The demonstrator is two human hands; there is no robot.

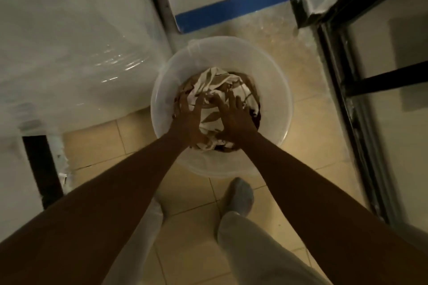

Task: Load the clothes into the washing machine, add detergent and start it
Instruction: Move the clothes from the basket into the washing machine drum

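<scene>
Clothes [215, 97] lie heaped in a translucent basin [162, 90] on the tiled floor [97, 143], just right of a large white appliance wrapped in plastic film [69, 41] (probably the washing machine, though no door or drum shows). Left hand [188, 118] presses on the pile's left side, fingers spread, its grip apart. Right hand [234, 115] lies likewise on the right, also apart. Coming from both sides suggests gathering the whole bundle at once. Further right stands a black-framed door [361, 85].
</scene>
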